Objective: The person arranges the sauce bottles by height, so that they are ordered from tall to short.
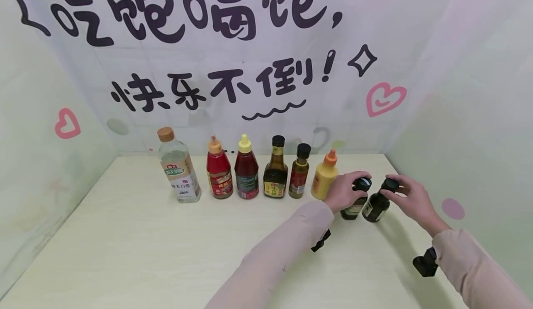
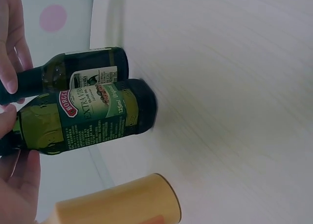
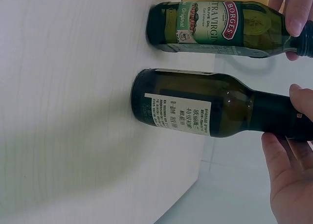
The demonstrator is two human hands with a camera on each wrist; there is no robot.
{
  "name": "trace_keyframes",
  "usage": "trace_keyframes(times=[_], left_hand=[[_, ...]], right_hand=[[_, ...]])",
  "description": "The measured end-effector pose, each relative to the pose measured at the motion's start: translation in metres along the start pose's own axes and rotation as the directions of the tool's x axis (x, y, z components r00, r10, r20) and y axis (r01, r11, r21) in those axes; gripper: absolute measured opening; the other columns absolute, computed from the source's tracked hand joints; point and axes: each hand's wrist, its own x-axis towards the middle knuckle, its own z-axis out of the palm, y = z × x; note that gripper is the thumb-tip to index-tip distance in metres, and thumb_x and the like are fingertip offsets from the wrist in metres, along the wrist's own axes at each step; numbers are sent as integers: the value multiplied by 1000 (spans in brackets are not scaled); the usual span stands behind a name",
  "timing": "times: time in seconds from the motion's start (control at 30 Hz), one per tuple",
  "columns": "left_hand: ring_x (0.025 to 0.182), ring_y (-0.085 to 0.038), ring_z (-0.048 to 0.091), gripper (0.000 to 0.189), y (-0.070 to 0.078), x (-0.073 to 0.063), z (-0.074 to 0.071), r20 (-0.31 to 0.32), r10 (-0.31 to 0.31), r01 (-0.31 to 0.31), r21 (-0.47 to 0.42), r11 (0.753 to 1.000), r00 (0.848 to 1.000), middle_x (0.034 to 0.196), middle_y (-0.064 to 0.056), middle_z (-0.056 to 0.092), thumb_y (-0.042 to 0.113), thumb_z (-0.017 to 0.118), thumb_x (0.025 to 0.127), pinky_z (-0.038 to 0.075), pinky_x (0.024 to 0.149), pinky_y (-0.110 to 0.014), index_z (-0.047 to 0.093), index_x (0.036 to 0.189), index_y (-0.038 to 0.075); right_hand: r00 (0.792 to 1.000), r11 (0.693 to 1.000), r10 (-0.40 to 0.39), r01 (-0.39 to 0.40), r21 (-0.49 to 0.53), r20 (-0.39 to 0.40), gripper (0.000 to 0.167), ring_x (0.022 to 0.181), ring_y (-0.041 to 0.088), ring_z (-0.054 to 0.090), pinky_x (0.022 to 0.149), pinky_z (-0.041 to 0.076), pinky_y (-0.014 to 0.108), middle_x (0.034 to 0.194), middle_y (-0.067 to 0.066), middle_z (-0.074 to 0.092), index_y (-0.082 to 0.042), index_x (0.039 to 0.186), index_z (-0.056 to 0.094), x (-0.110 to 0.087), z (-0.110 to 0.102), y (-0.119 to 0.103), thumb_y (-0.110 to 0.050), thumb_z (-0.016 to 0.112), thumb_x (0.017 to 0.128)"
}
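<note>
My left hand (image 1: 343, 191) grips a green glass olive oil bottle (image 2: 93, 116) by its dark-capped neck, thumb and fingers on either side. The Borges label faces the left wrist camera. To its right, my right hand (image 1: 418, 203) pinches the black neck of a second dark bottle (image 3: 186, 104), round-shouldered, with a white back label of Chinese print. Both bottles stand close together, leaning slightly, their bases at the table top. A yellow squeeze bottle (image 1: 324, 179) with an orange nozzle stands just left of my left hand, which covers part of it.
Along the back of the pale table (image 1: 137, 253) runs a row: a clear vinegar bottle (image 1: 180, 170), two red sauce bottles, the nearer-left one orange-capped (image 1: 219, 175), a dark sauce bottle (image 1: 275, 170) and a slim black-capped bottle (image 1: 299, 172). A printed cloth wall (image 1: 200, 128) rises behind.
</note>
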Motion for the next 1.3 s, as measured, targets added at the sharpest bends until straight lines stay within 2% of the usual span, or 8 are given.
trace_keyframes(times=[0.17, 0.27, 0.47, 0.67, 0.77, 0.9, 1.3], left_hand=[[95, 1, 54, 40, -2, 0, -2, 21, 16, -16, -30, 999, 1000, 114, 9, 57, 16, 68, 78, 39, 76, -8, 58, 115, 23], [94, 1, 54, 39, -2, 2, -5, 28, 21, -20, -41, 999, 999, 115, 9, 57, 17, 68, 78, 39, 75, -7, 57, 116, 22], [94, 0, 54, 40, 2, 10, -12, 13, 33, -33, -48, 998, 999, 115, 9, 57, 18, 68, 78, 40, 75, -8, 57, 116, 23], [92, 0, 55, 41, 1, 17, -17, -15, 19, -19, -41, 999, 1000, 113, 8, 58, 17, 68, 78, 39, 75, -7, 57, 116, 21], [94, -1, 54, 41, -1, 19, -18, -29, 4, -5, -24, 1000, 1000, 114, 8, 58, 17, 68, 77, 39, 75, -7, 57, 117, 21], [94, -2, 55, 42, -5, 21, -17, -64, -2, 2, -2, 1000, 998, 114, 7, 58, 17, 69, 76, 40, 74, -8, 57, 117, 21], [97, -3, 55, 44, -6, 26, -12, -72, -49, 50, 12, 999, 996, 116, 7, 57, 17, 68, 77, 42, 76, -11, 56, 119, 24]], right_hand=[[1000, 1000, -5, 6, 28, -5, 42, 78, -18, 46, 58, 44, 11, 96, -15, 50, 8, 114, 49, -1, 2, 2, -11, 65, 80], [1000, 999, -15, 15, 33, -8, 42, 78, -18, 46, 58, 44, 11, 95, -20, 47, 8, 114, 50, -1, 2, 3, -10, 66, 80], [1000, 1000, -13, 13, 17, -9, 42, 77, -19, 45, 58, 44, 10, 97, -8, 51, 8, 114, 50, -2, 2, 2, -9, 66, 79], [1000, 1000, -9, 9, 21, -7, 42, 78, -19, 45, 58, 44, 11, 98, -8, 51, 7, 115, 50, -1, 3, 1, -10, 65, 80], [1000, 1000, -7, 7, 14, -1, 42, 78, -20, 44, 58, 44, 11, 101, 5, 55, 7, 115, 49, -1, 3, 2, -10, 65, 80], [1000, 1000, -2, 2, 10, 5, 42, 77, -20, 42, 58, 44, 10, 107, 23, 51, 8, 116, 49, 0, 2, 2, -10, 64, 81], [1000, 1000, 9, -9, 2, 16, 43, 78, -21, 40, 59, 43, 9, 109, 26, 50, 8, 116, 48, 1, -1, 2, -10, 64, 81]])
